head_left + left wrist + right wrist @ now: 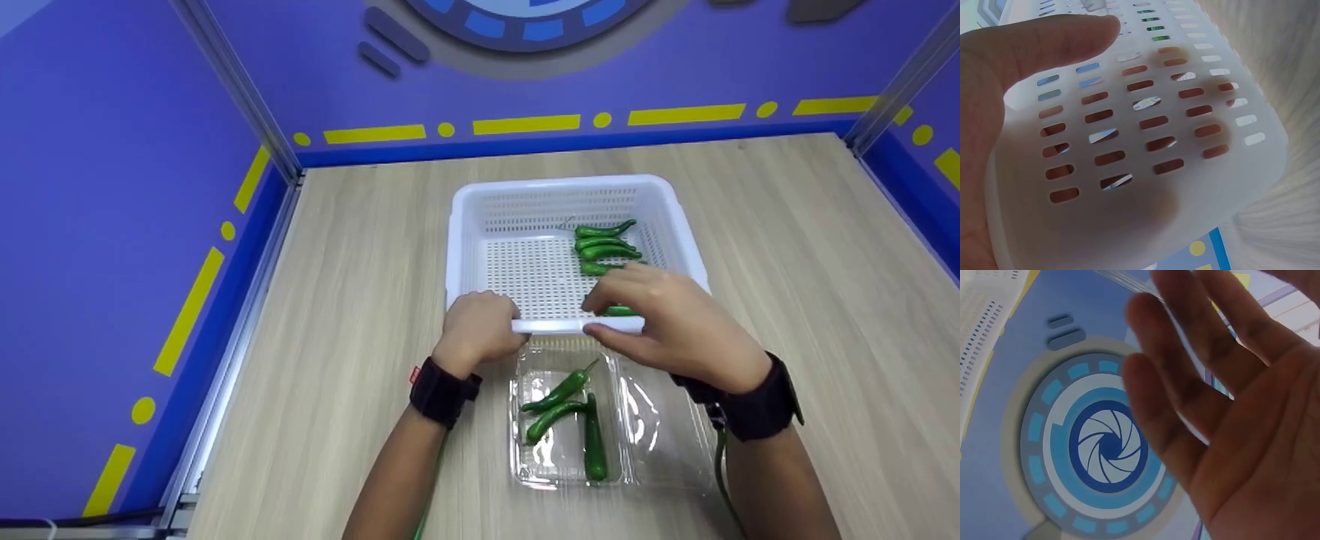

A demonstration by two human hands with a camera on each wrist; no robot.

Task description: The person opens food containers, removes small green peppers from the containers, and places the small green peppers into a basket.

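Note:
A white plastic basket (555, 183) with slotted walls stands on the table, and several green chili peppers (606, 232) lie along its right side. My left hand (480, 324) grips the basket's front rim near the left corner. In the left wrist view the thumb (1067, 42) lies along one face of the slotted wall, and the fingers show dimly through it. My right hand (667, 319) is over the front right rim, fingers bent loosely above a partly hidden pepper (619, 310). Nothing shows between its fingers (1157, 410) in the right wrist view.
In front of the basket, a clear plastic clamshell box (536, 481) holds three green peppers (595, 442). Its transparent lid (667, 457) lies folded out to the right. Blue-purple panels (97, 225) border the wooden table (337, 300) at the left, back and right.

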